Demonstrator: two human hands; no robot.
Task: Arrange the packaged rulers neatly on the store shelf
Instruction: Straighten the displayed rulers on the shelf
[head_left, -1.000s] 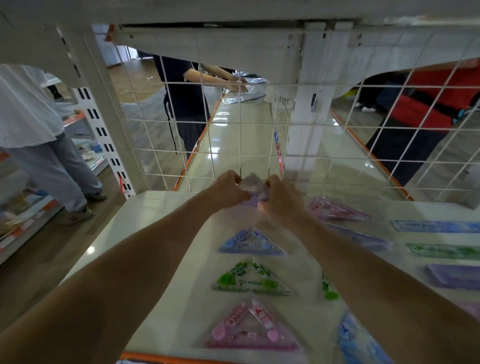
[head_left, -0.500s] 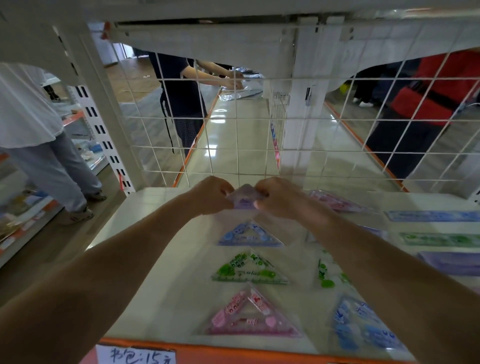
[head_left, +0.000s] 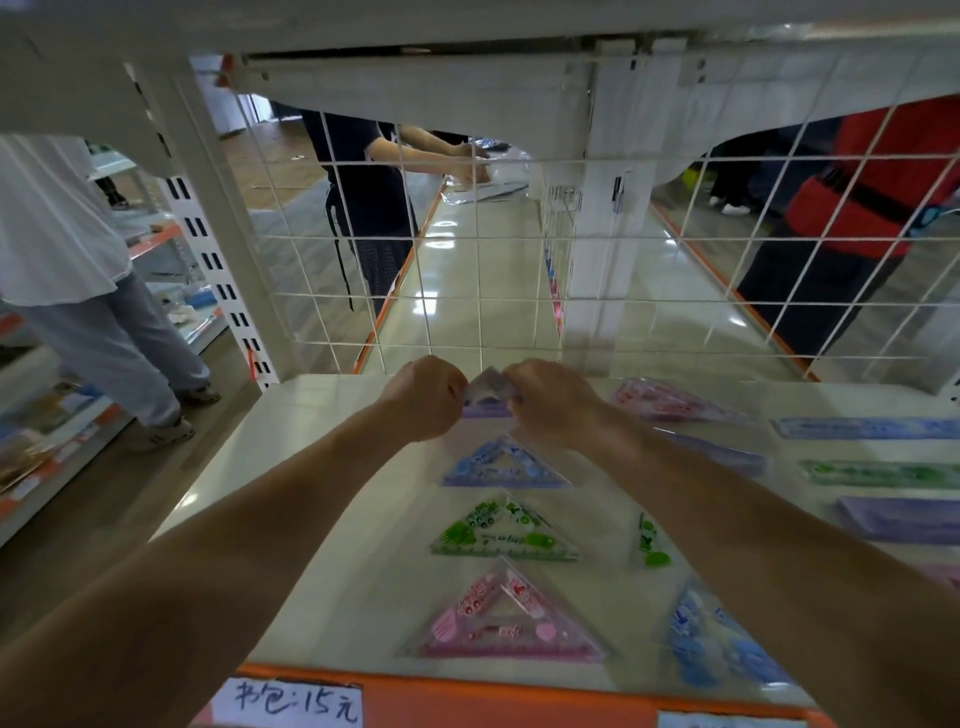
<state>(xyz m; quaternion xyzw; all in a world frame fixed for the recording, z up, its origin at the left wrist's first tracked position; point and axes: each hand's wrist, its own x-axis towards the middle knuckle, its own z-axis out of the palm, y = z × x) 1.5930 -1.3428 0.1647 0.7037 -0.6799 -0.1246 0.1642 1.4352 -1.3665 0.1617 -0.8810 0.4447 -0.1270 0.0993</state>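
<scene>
1. Rulers: the purple triangle is sitting at the back of the shelf, heading the left column, just in front of the wire grid. I cannot tell whether it is resting on the shelf or being held just above it.
2. Grip: the left hand and right hand are both clamping it, each with fingers curled round one side of the packet.
3. Done: in front of it, the blue triangle, green triangle and pink triangle are lying in one straight column, evenly spaced, points facing the back.
4. Second column, just to the right: a pink packet is lying at the back and a blue packet at the front. The right forearm is hiding most of the packets between them.
5. Far right: the blue ruler, green ruler and purple ruler are lying parallel, one in front of the other.
6. Judgement: the task is looking well advanced. The purple triangle is awaiting release in line, and the second column is looking less even and may be needing truing.
7. Surface: the shelf is pale, glossy and reflecting light. Its orange edge is carrying a handwritten label.
8. Room: three people are standing in the aisles around the shelving, one left and two beyond the grid.
</scene>
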